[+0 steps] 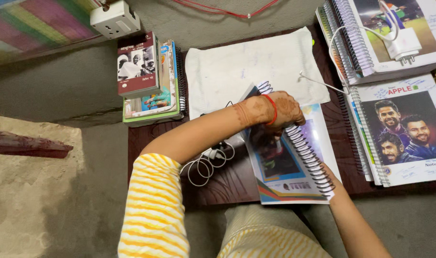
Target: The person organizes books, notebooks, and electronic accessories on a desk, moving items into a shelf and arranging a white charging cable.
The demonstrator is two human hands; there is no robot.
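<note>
Notebook [280,162], spiral-bound with glossy printed cover, under left hand [285,109].

A spiral-bound notebook [285,162] with a glossy picture cover and black wire coil lies tilted on the dark wooden table's near edge, its cover lifted at the coil side, partly overlapping a white sheet behind it.

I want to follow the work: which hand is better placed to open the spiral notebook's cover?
Probably the left. The left hand holds the spiral notebook on top, at its binding; the right forearm runs beneath it, its hand hidden, seemingly supporting it.
</note>
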